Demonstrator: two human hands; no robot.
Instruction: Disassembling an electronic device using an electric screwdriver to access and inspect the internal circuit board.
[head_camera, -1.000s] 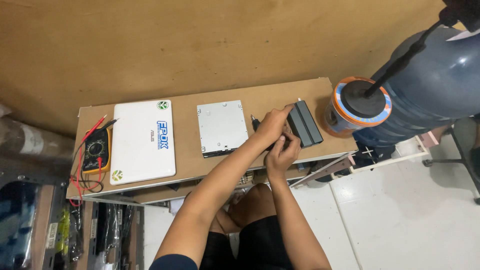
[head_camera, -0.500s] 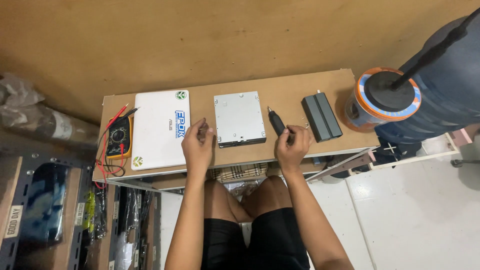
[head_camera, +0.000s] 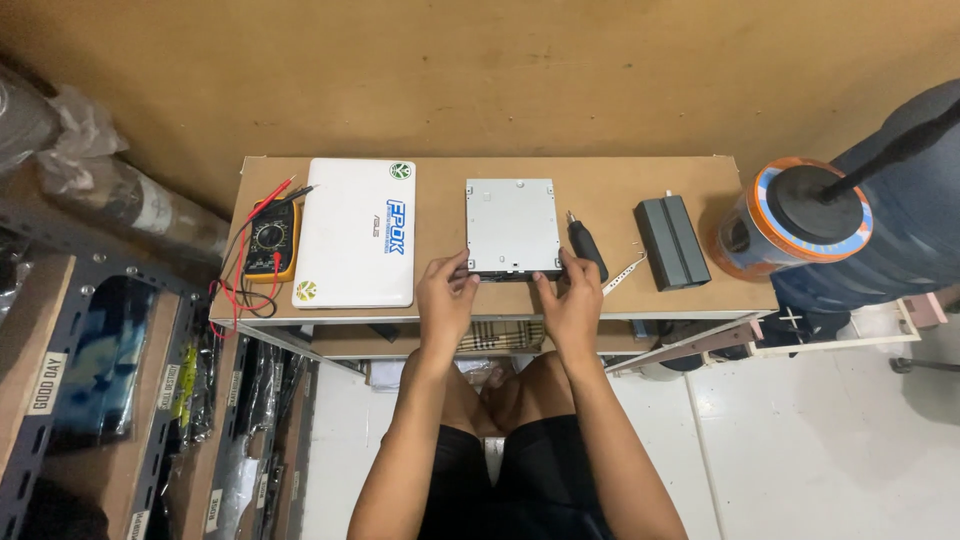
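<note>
At the near edge of the small wooden table (head_camera: 600, 175), both hands grip the front side of a flat grey metal optical drive (head_camera: 512, 225). The left hand (head_camera: 445, 300) has its fingers curled against the drive's near left corner, thumb pressed to the edge; the right hand (head_camera: 572, 305) mirrors it at the near right corner, fingers closed on the casing. The drive lies flat on the tabletop, just beyond the fingertips, roughly mid-table.

Just right of the right hand's fingers lies a black-handled screwdriver (head_camera: 588, 248), and beside that a thin pale tool (head_camera: 625, 272), too small to identify. Further right sits a dark grey rectangular block (head_camera: 672, 242), possibly a battery pack. Left of the left hand's fingers rests a closed white laptop (head_camera: 355, 232), and beyond it a yellow-and-black multimeter (head_camera: 270, 240) with red and black leads trailing over the table's edge.

Off the table's right end stands a blue water jug (head_camera: 880, 230) with an orange-rimmed cap. Behind everything runs a brown board wall (head_camera: 480, 70).
</note>
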